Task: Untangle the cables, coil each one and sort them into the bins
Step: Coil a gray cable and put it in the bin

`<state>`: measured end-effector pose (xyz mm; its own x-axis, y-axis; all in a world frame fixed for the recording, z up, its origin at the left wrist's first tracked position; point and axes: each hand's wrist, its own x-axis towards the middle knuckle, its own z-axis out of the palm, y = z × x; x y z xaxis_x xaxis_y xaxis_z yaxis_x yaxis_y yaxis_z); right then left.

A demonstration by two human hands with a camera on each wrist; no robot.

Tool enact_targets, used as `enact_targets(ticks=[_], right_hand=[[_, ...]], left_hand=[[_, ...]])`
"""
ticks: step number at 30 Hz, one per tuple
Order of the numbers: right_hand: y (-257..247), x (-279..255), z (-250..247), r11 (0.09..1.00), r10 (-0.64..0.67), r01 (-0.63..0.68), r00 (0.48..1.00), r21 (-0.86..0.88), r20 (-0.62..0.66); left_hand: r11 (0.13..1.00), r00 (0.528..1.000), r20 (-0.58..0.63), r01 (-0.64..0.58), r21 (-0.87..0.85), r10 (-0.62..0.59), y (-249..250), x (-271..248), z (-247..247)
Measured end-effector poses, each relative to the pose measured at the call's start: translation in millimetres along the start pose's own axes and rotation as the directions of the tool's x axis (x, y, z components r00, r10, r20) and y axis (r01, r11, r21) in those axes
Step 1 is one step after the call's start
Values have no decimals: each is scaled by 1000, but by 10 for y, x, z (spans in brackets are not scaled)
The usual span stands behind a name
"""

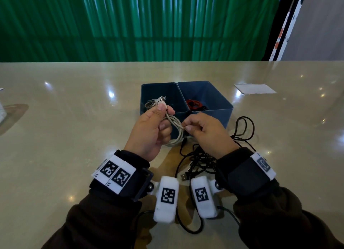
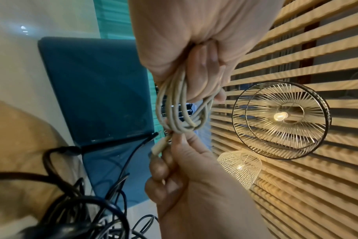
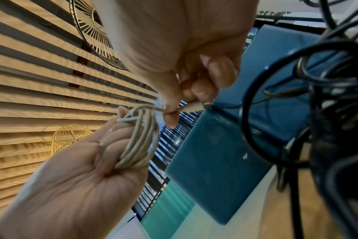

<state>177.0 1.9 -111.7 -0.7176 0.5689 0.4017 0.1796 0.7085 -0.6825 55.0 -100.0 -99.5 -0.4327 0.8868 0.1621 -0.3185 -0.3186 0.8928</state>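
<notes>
My left hand [image 1: 160, 118] grips a coiled off-white cable [image 1: 180, 133] above the table, in front of the bins. My right hand [image 1: 188, 126] pinches the loose end of that cable beside the coil. In the left wrist view the coil [image 2: 180, 110] hangs from my left hand's fingers and the right hand [image 2: 184, 169] holds the plug end [image 2: 158, 148]. The right wrist view shows the same pinch at the cable end [image 3: 192, 107]. A tangle of black cables [image 1: 202, 159] lies on the table under my wrists.
Two blue bins stand side by side; the left bin [image 1: 158, 85] holds a grey-white cable [image 1: 151, 103], the right bin [image 1: 204, 92] holds a red cable [image 1: 192, 103] and a black one. A white sheet of paper [image 1: 255, 88] lies at the back right.
</notes>
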Motion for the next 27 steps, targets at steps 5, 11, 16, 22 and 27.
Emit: enact_targets(ticks=[5,11,16,22,27], right_hand=[[-52,-5,111,971,71,-75,997,227,27],[-69,-12,169,911,116,-141,989,387,88],[-83,-42,198,978,112,-134,984,159,138],[-119,-55,171,989,132,-142,977,45,170],[-88,-45,164,983,62,-86,987,161,147]], left_hand=[[997,998,17,-56,62,55,-90,-1,59],[984,989,-30,-140,106,144,-147,19,55],[986,989,-23,-147,84,149,-144,20,40],[987,987,-31,-155,40,156,-142,-8,99],[967,975,-88,-185,176,203,-100,-9,66]])
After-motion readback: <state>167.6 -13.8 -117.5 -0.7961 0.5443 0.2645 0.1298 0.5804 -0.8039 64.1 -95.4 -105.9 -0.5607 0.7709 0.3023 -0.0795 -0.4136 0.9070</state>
